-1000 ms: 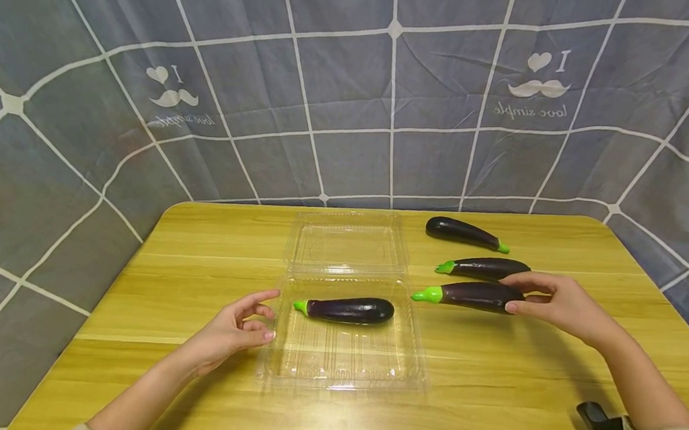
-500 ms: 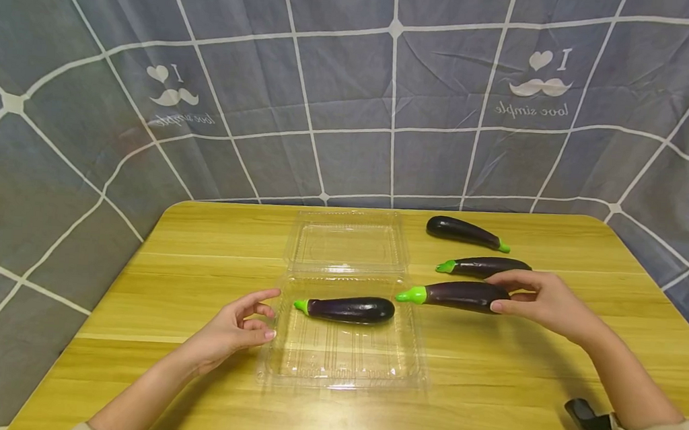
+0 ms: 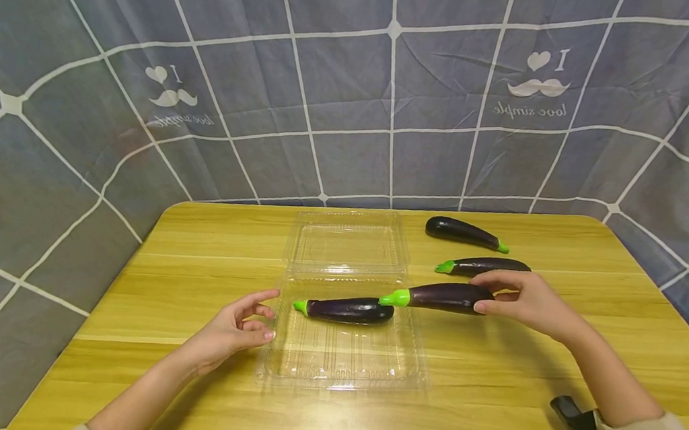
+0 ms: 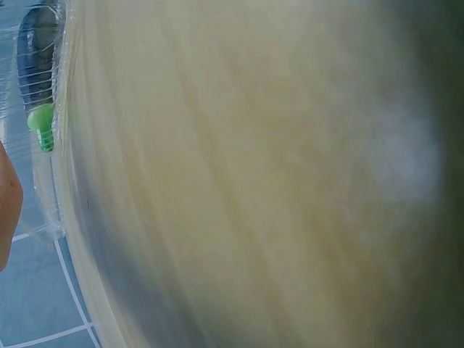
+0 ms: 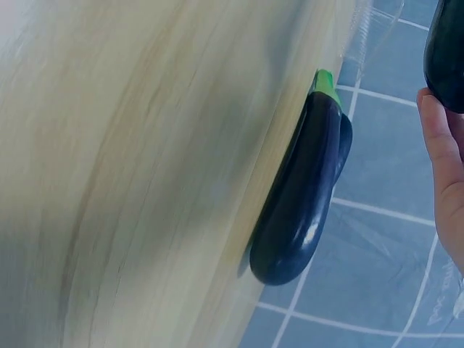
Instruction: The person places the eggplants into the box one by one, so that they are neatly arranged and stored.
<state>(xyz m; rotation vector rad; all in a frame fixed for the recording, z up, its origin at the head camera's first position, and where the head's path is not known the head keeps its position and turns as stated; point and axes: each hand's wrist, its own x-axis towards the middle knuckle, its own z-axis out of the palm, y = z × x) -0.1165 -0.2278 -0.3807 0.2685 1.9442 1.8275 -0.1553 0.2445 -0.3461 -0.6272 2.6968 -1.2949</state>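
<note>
My right hand (image 3: 520,300) grips an eggplant (image 3: 449,297) by its thick dark end, with the green stem pointing left. That stem overlaps the right end of a second eggplant (image 3: 343,309), which lies in the base of a clear plastic clamshell box (image 3: 331,380). The box stands with its lid (image 3: 348,242) laid back. At the left rim my left hand (image 3: 232,328) has its fingers relaxed and parted, holding nothing. In the right wrist view the fingers (image 5: 442,138) touch the end of the held eggplant (image 5: 447,61).
Two more eggplants lie on the wooden table (image 3: 197,392) at the back right: one eggplant (image 3: 486,267) just behind my right hand, the other eggplant (image 3: 464,232) farther back. A grey checked curtain (image 3: 354,94) hangs behind the table.
My right hand has carried the eggplant leftward, from beside the box until its stem overlaps the box's right side. The left hand has stayed at the left rim.
</note>
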